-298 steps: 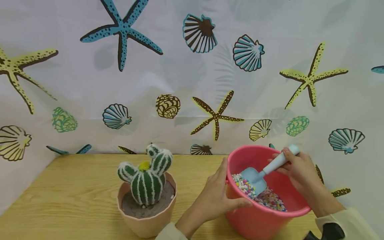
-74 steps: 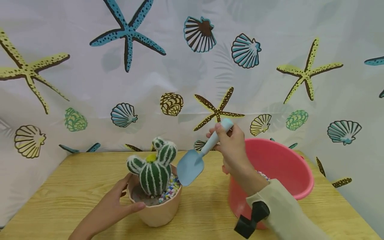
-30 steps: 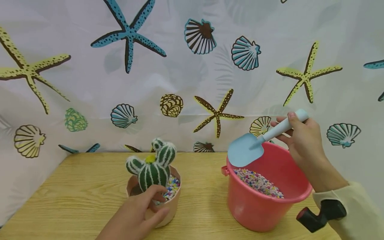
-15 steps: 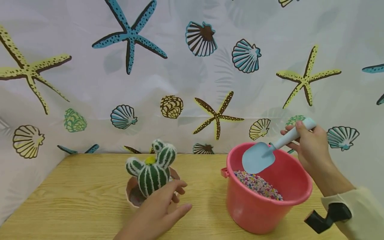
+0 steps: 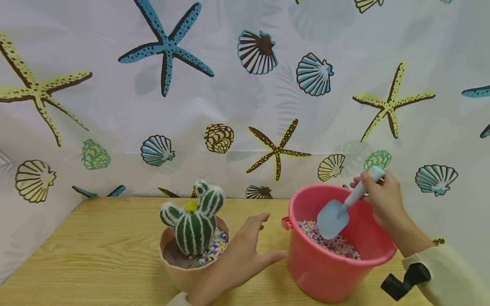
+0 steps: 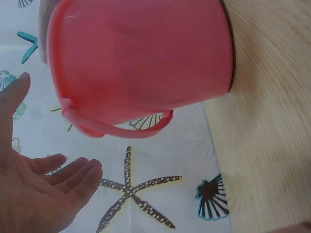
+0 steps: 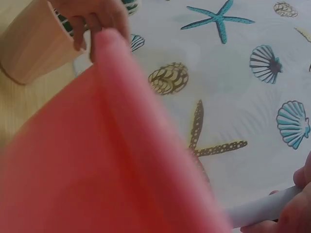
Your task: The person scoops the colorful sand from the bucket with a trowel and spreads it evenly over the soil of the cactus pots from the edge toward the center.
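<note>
My right hand [image 5: 384,197] grips the handle of a light blue scoop [image 5: 333,219], whose blade hangs inside the pink bucket [image 5: 325,276], close over the small multicoloured pebbles [image 5: 344,248]. The left hand [image 5: 245,255] is between the bucket and a potted cactus, fingers spread and holding nothing. In the left wrist view its fingers [image 6: 73,177] point toward the bucket's side and handle. A green knitted cactus [image 5: 194,231] with white stripes stands in a peach pot [image 5: 180,272]. Coloured pebbles cover the right part of the pot's grey fill; the left part shows bare.
The wooden table [image 5: 95,246] carries pot and bucket, the bucket at the right. Behind it hangs a white cloth [image 5: 245,102] printed with starfish and shells. A black device [image 5: 405,280] is strapped at the right sleeve.
The right hand has brought the scoop from over the pot back down into the bucket. The left hand has left the pot and moved right toward the bucket. Pebbles have appeared in the pot.
</note>
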`<action>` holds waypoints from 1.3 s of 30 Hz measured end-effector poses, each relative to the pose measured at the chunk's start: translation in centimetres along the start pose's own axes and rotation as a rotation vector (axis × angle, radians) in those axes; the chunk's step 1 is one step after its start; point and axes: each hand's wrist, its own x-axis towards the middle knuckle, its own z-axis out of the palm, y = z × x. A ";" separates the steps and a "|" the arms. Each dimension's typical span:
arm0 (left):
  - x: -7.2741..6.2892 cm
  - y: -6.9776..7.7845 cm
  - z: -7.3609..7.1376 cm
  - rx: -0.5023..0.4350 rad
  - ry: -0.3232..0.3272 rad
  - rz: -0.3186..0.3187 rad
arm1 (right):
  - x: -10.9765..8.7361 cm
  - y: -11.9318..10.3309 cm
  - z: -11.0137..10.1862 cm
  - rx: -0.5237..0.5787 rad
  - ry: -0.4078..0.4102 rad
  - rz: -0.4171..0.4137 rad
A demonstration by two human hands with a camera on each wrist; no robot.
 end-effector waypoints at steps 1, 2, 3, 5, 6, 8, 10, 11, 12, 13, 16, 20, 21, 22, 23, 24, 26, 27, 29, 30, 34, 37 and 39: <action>0.4 0.0 0.3 -0.014 -0.001 -0.006 | -0.1 -0.1 0.1 -0.048 -0.016 -0.005; 0.7 0.0 0.7 -0.028 -0.003 -0.015 | -0.2 -0.2 0.2 -0.080 -0.021 -0.008; 1.1 0.0 1.0 -0.041 -0.007 -0.023 | -0.3 -0.2 0.3 -0.109 -0.027 -0.013; 1.8 0.1 1.7 -0.061 -0.016 -0.028 | -0.4 -0.1 0.4 -0.154 -0.037 -0.021; 2.2 0.1 2.1 -0.073 -0.024 -0.027 | -0.4 0.0 0.4 -0.163 -0.038 -0.024; 2.7 0.1 2.7 -0.083 -0.038 -0.017 | -0.4 0.3 0.4 -0.176 -0.041 -0.026; 3.2 0.1 3.2 -0.084 -0.043 0.004 | -0.3 0.6 0.4 -0.180 -0.048 -0.024; 3.4 0.1 3.4 -0.083 -0.043 0.017 | -0.3 0.7 0.3 -0.178 -0.049 -0.021; 3.6 0.1 3.6 -0.084 -0.040 0.029 | -0.3 0.8 0.3 -0.172 -0.050 -0.021; 3.7 0.1 3.8 -0.083 -0.034 0.040 | -0.3 0.9 0.3 -0.171 -0.052 -0.020; 4.0 0.3 4.2 -0.073 -0.013 0.050 | -0.4 1.1 0.1 -0.191 -0.061 -0.033; 4.0 0.4 4.3 -0.051 0.022 0.056 | -0.7 1.2 -0.1 -0.315 -0.080 -0.080; 4.0 0.4 4.4 -0.053 0.028 0.063 | -0.8 1.3 -0.2 -0.344 -0.087 -0.086; 4.0 0.3 4.4 -0.056 0.033 0.074 | -0.8 1.3 -0.2 -0.365 -0.088 -0.095; 4.0 0.3 4.4 -0.061 0.035 0.086 | -0.9 1.4 -0.4 -0.375 -0.089 -0.098; 4.0 0.3 4.4 -0.071 0.035 0.097 | -0.9 1.5 -0.5 -0.383 -0.093 -0.094; 4.1 0.4 4.6 -0.080 0.041 0.123 | -0.8 1.8 -0.9 -0.379 -0.096 -0.093; 4.2 0.4 4.7 -0.089 0.044 0.137 | -0.8 1.8 -1.1 -0.371 -0.098 -0.092; 4.3 0.6 4.9 -0.103 0.050 0.159 | -0.7 2.0 -1.4 -0.362 -0.096 -0.087; 4.4 0.6 5.1 -0.108 0.052 0.168 | -0.6 2.1 -1.6 -0.370 -0.092 -0.086; 4.7 1.2 6.1 -0.099 0.048 0.186 | -0.6 2.3 -2.3 -0.428 -0.018 -0.087; 5.0 1.5 6.6 -0.056 0.055 0.186 | -0.7 2.4 -2.5 -0.473 0.036 -0.096; 5.2 1.7 6.8 -0.047 0.062 0.182 | -0.8 2.3 -2.9 -0.478 0.054 -0.103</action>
